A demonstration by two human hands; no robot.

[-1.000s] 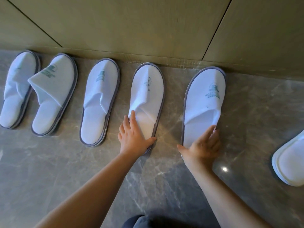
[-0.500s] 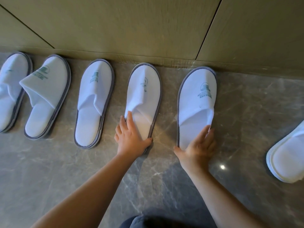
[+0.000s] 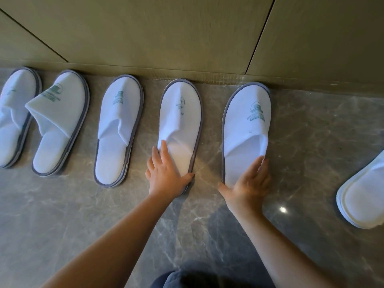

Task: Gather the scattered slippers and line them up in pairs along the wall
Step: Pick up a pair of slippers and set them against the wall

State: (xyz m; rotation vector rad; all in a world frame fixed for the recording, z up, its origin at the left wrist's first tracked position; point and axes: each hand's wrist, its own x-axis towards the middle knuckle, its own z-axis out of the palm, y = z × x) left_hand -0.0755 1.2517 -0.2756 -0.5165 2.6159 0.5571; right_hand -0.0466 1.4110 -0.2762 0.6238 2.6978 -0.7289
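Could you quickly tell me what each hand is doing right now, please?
Left hand: open, fingers flat on the fourth slipper.
Right hand: open, fingers flat on the fifth slipper.

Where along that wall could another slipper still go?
Bare floor lies along the wall, between the slipper under the right hand and the loose slipper at the far right. Leftward, slippers sit close together, gaps narrow.
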